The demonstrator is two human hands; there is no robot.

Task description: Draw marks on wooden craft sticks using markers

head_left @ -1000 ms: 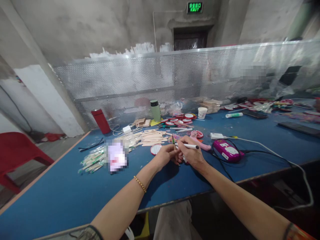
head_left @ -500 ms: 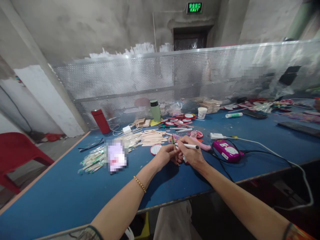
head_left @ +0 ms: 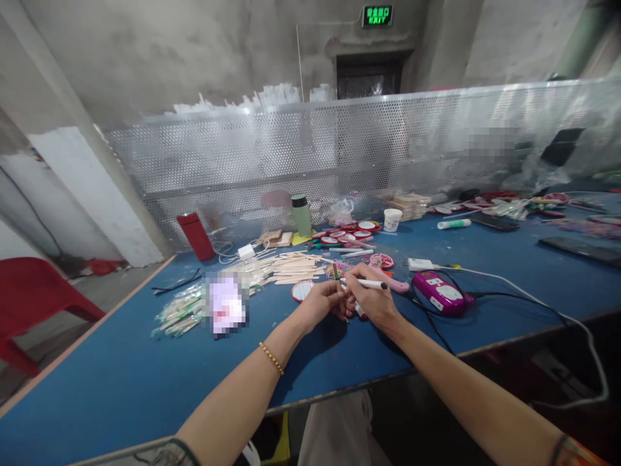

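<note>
My left hand [head_left: 323, 302] is closed around a thin stick [head_left: 336, 272] whose green and red tip stands up above the fingers. My right hand [head_left: 372, 301] grips a white marker pen [head_left: 367, 283] with a black end, its tip held against the stick. Both hands hover just over the blue table [head_left: 121, 382], close together. A round red-rimmed disc [head_left: 302, 289] lies right behind my left hand.
A pile of wooden sticks [head_left: 291, 265] and bagged sticks [head_left: 179, 314] lie to the left. A magenta power strip [head_left: 440, 292] with cables sits to the right. Red bottle [head_left: 195, 235], green bottle [head_left: 301, 214], paper cup [head_left: 392, 219] and red discs [head_left: 347, 234] stand before the perforated metal screen [head_left: 339, 149]. A red chair [head_left: 29, 304] is far left.
</note>
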